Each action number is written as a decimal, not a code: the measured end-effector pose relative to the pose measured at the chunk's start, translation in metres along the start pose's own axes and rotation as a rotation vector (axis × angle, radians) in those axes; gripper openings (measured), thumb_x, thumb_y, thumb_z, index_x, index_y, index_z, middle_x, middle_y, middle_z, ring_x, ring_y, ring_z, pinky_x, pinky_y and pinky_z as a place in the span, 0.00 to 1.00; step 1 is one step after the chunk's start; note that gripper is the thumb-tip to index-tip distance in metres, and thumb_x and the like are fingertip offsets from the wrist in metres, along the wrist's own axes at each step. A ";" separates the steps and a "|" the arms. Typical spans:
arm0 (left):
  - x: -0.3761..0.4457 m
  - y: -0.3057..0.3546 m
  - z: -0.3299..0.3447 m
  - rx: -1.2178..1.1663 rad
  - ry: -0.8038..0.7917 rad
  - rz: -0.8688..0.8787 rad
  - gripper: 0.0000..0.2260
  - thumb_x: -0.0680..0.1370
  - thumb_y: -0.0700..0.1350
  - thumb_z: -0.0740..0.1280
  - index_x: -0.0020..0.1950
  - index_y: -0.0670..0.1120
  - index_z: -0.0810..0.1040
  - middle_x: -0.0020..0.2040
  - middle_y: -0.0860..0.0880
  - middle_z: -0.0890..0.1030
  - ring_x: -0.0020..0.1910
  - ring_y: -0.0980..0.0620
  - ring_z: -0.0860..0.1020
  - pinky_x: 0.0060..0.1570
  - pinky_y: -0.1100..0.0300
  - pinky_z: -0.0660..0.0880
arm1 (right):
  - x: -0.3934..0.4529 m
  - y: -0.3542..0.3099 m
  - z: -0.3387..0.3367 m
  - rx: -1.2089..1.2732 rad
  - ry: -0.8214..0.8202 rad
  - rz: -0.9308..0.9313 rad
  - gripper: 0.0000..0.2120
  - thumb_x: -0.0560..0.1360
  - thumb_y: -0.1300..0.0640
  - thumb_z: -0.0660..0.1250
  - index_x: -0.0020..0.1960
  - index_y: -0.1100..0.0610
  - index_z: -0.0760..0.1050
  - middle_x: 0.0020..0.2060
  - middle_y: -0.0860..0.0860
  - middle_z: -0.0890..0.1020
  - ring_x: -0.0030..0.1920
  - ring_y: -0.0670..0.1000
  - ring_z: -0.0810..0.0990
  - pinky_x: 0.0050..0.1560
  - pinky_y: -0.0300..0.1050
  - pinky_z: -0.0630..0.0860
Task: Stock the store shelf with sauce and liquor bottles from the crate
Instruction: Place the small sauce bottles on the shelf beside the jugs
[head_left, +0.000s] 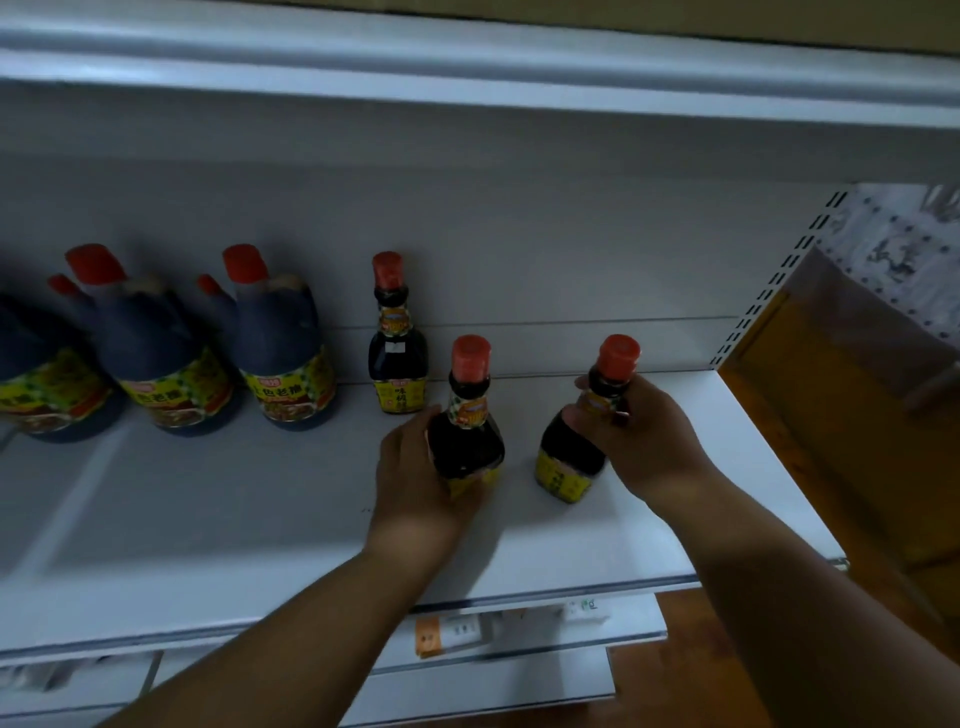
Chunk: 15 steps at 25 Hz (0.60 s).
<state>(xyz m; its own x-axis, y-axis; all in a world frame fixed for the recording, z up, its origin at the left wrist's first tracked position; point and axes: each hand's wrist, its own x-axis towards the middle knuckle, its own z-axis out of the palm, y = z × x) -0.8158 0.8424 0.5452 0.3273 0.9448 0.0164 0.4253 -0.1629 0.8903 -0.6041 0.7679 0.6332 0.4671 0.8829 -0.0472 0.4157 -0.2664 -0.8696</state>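
Observation:
My left hand (415, 467) grips a small dark sauce bottle (467, 415) with a red cap and yellow label, its base on or just above the white shelf (260, 519). My right hand (634, 436) holds a second matching sauce bottle (571, 457) around its neck and shoulder, to the right of the first. A third small sauce bottle (397, 343) stands upright behind them near the shelf's back wall. The crate is out of view.
Three large dark sauce jugs (280, 358) with red caps and handles stand in a row at the left of the shelf. The shelf ends at a perforated upright (769, 291) on the right. Price tags (457, 631) line the front rail. Another shelf (467, 67) hangs overhead.

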 end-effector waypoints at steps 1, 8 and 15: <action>-0.004 -0.001 0.003 -0.071 0.022 -0.063 0.35 0.65 0.53 0.77 0.70 0.59 0.68 0.64 0.52 0.74 0.59 0.54 0.78 0.57 0.53 0.78 | 0.002 0.001 -0.001 0.042 -0.063 -0.006 0.15 0.72 0.55 0.75 0.54 0.43 0.76 0.48 0.47 0.83 0.50 0.48 0.82 0.59 0.53 0.78; 0.015 0.005 0.012 0.055 0.019 -0.133 0.42 0.67 0.58 0.70 0.77 0.64 0.53 0.62 0.51 0.78 0.58 0.49 0.79 0.54 0.48 0.78 | -0.009 0.030 0.034 -0.083 0.095 0.007 0.36 0.57 0.42 0.81 0.59 0.44 0.68 0.54 0.47 0.77 0.54 0.49 0.79 0.52 0.50 0.78; 0.025 0.024 0.052 0.205 0.279 -0.254 0.32 0.73 0.57 0.71 0.74 0.53 0.64 0.60 0.44 0.79 0.59 0.40 0.77 0.57 0.45 0.75 | 0.033 0.041 0.032 -0.075 0.091 -0.110 0.29 0.68 0.48 0.77 0.64 0.49 0.69 0.53 0.45 0.77 0.54 0.49 0.76 0.50 0.44 0.72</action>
<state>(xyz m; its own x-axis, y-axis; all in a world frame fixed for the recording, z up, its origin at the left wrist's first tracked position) -0.7539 0.8473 0.5434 -0.0385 0.9983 -0.0439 0.6309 0.0584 0.7737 -0.5971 0.7982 0.5798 0.4828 0.8706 0.0944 0.5242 -0.2009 -0.8276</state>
